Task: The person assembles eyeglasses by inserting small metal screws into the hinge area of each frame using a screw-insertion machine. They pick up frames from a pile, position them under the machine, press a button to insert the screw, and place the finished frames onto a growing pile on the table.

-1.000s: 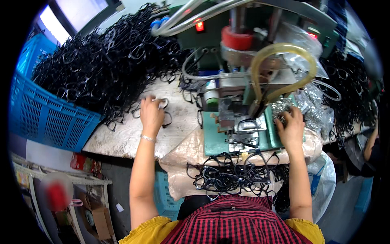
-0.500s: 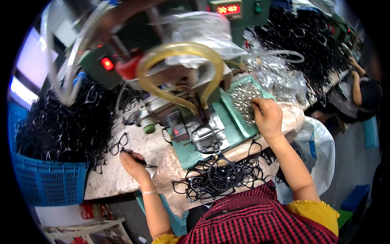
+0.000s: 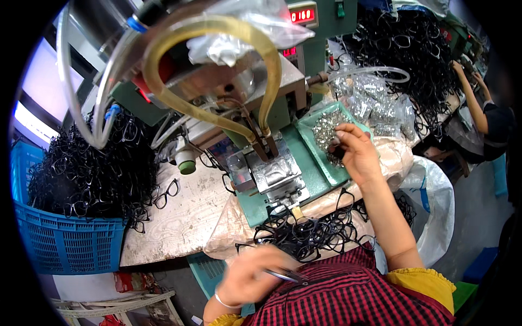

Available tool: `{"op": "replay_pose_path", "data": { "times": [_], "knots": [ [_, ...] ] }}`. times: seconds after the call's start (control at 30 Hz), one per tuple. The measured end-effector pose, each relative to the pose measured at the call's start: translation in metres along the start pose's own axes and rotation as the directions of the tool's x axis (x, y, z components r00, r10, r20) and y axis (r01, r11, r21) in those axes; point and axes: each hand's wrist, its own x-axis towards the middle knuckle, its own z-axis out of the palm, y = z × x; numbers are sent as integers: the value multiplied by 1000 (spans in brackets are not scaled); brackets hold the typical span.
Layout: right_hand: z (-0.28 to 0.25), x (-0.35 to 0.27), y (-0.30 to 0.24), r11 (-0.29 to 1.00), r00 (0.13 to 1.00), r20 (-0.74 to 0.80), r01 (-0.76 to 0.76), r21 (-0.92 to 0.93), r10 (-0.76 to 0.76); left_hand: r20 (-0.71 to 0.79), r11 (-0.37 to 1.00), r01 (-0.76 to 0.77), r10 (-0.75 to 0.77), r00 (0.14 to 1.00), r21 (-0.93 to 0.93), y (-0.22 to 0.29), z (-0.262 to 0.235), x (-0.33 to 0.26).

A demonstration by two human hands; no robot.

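My right hand (image 3: 359,155) is over the green tray (image 3: 324,173), its thumb and fingertips drawn together above the small silvery metal parts (image 3: 328,124). Whatever is in that pinch is too small to make out. My left hand (image 3: 253,274), smeared by motion, is low in front of my checked apron with its fingers curled. A slim dark piece with a shiny edge (image 3: 280,275) shows beside its fingers; its kind is unclear. Between the hands, a bench machine's metal fixture (image 3: 276,173) has no frame on it. Black eyeglass frames (image 3: 310,236) lie piled at the table's near edge.
At left, a blue basket (image 3: 70,244) overflows with black frames. A loose frame (image 3: 166,194) lies beside it. Clear hoses and a yellowish tube (image 3: 212,24) loop above the machine. Plastic bags of metal parts (image 3: 380,103) sit behind the tray. Another person (image 3: 484,117) works at far right.
My left hand has come from the table beside the basket down to my apron. The black frame on the fixture is gone from there. My right hand stays at the tray, fingers slightly shifted.
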Motion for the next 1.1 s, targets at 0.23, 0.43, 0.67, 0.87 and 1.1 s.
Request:
{"op": "replay_pose_path", "data": {
  "times": [0.23,0.43,0.67,0.87,1.1],
  "knots": [
    [99,-23,6,465,710,476,702,-539,-519,-863,924,-334,8,506,-187,-33,-43,7],
    [108,-35,36,847,875,289,463,-262,-389,-581,835,-278,535,613,476,-1,-60,55],
    [120,-47,25,890,913,198,397,-223,-358,-675,871,-315,492,550,378,-11,-61,65],
    [83,-64,-31,249,790,491,592,-766,-368,-335,712,-329,620,710,621,-16,-36,37],
    [-38,-23,4,-201,760,388,333,-921,-522,55,536,-391,537,842,749,-34,-20,64]
  ]
}}
